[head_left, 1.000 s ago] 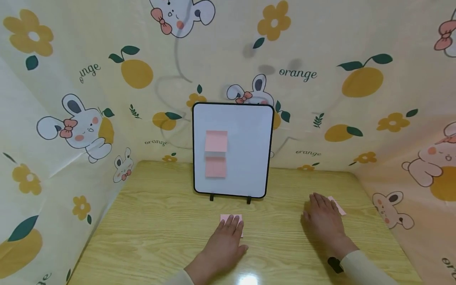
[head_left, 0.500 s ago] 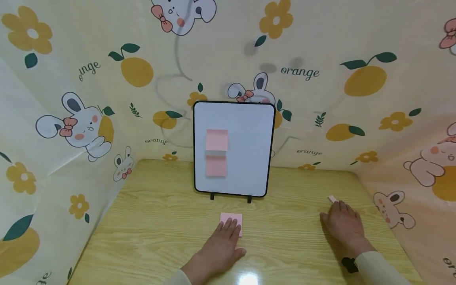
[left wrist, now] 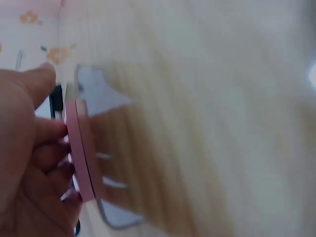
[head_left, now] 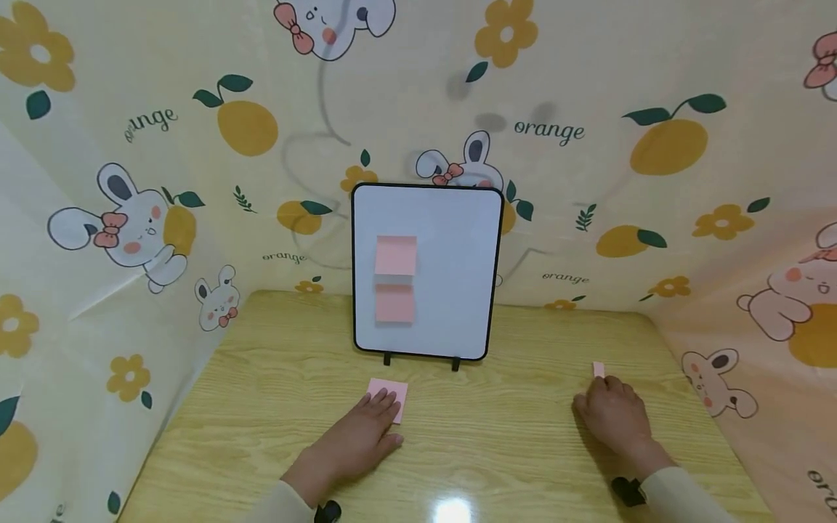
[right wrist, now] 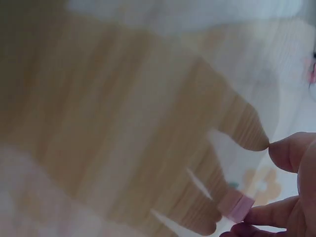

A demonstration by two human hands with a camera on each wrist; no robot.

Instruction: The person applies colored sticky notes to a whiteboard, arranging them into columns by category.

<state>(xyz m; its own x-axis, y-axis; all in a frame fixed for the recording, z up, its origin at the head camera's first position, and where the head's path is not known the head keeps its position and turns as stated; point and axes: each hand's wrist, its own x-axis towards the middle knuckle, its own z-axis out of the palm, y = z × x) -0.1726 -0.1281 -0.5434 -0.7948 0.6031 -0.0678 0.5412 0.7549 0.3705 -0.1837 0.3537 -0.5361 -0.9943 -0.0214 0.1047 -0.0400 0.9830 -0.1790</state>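
My left hand (head_left: 356,439) lies palm down at the middle of the table, its fingers laid over a square pink sticky note pad (head_left: 391,385). In the left wrist view the pad (left wrist: 81,153) shows its thick edge, flat on the shiny tabletop, with several fingertips on its top and the thumb apart. On the right, my right hand (head_left: 615,414) rests its fingertips on a narrow pink sticky pad (head_left: 598,369). The right wrist view shows the end of this narrow pad (right wrist: 237,206) under the fingers, the thumb touching the table to one side.
A black-framed whiteboard (head_left: 451,276) stands on small black feet behind the hands. An upper pink note (head_left: 395,256) and a lower pink note (head_left: 394,303) are stuck on its left half. A patterned cloth (head_left: 418,87) walls the wooden table (head_left: 497,436) at back and sides.
My left hand has slid the square pad to the left, turning it slightly. My right hand moved right onto the narrow pad, then slightly left, turning the pad upright in view.
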